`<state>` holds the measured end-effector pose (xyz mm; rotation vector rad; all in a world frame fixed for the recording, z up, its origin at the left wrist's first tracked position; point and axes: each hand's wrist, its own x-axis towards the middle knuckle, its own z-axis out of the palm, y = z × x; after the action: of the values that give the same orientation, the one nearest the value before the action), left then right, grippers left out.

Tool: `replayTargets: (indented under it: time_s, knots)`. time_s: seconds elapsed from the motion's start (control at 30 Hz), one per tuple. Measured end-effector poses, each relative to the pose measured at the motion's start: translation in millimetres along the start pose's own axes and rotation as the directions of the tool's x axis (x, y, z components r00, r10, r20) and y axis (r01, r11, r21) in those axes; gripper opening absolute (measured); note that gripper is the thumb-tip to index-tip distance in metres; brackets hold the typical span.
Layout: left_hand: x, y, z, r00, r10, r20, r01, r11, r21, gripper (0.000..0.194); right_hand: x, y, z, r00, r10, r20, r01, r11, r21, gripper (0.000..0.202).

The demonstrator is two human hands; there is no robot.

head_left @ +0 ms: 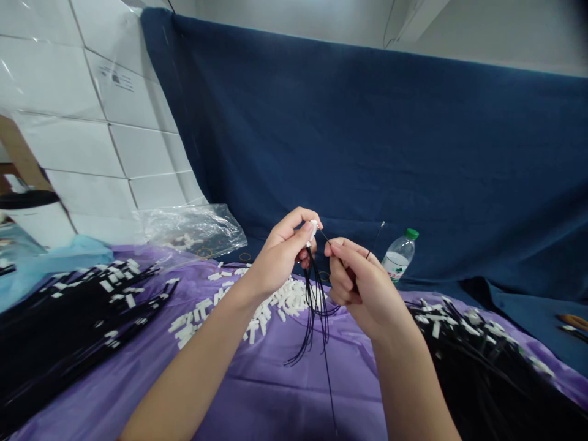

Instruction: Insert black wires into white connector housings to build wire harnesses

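In the middle of the head view, my left hand [287, 248] pinches a small white plastic piece [313, 229] between thumb and fingers. Several thin black cords [311, 306] hang down below that hand in a loose bunch. My right hand [356, 275], just to the right, is closed on a black cord [324, 235], which runs across to the white piece. One cord end with a pale tip [382, 225] sticks up behind the right hand. Below the hands, a heap of loose white plastic pieces [294, 296] lies on the purple cloth [294, 392].
Black cords with white ends are piled at the left [68, 324] and the right [482, 367]. A bottle with a green cap [400, 254] stands behind my right hand. A clear plastic bag [197, 226] lies at the back left, before stacked white boxes [87, 196]. Scissors handles [574, 320] show far right.
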<state>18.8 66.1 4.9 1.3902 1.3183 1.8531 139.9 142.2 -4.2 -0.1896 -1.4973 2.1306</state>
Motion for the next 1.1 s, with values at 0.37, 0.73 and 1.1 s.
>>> replayTargets:
  time_s: [0.37, 0.73, 1.1]
  knots:
    - [-0.4, -0.4, -1.0, 0.999, 0.044, 0.001, -0.044, 0.997, 0.060, 0.017, -1.9, -2.6, 1.9, 0.999, 0.029, -0.014, -0.029, 0.999, 0.015, 0.019]
    - [-1.4, -4.6, -5.7, 0.983, 0.174, 0.058, -0.182, 0.964, 0.193, 0.021, -5.4, -9.0, -0.2, 0.992, 0.102, 0.078, -0.111, 0.986, 0.126, 0.021]
    - [-4.6, -1.2, 0.5, 0.965, 0.220, 0.144, -0.255, 0.916, 0.309, 0.023, -0.8, 7.2, 1.6, 0.983, -0.176, -0.054, 0.169, 0.979, -0.118, 0.021]
